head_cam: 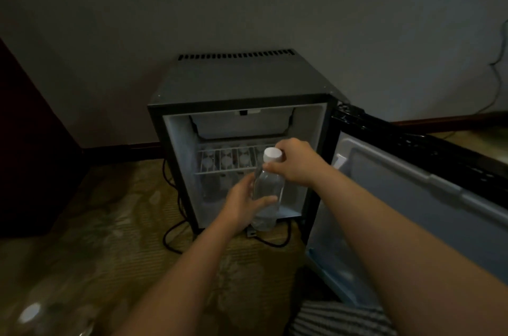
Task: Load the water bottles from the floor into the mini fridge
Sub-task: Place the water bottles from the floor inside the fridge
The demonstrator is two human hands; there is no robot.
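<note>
Bottle [268,190] upright at frame centre, right hand [295,164] pinching its neck, left hand [242,205] gripping its body, open fridge [242,80] just behind

Person's body, as seen by the head camera.
1. Left forearm [176,275]: bare from wrist to the lower frame edge.
2. Right forearm [398,225]: bare from wrist to the right frame edge.
3. Left grip [242,203]: bare.
4. Right grip [294,162]: bare.
5. Striped cloth [343,319]: worn fabric at the bottom edge, with narrow dark and pale stripes running crosswise. Which garment it is cannot be told, as the light is dim and the detail soft.
</note>
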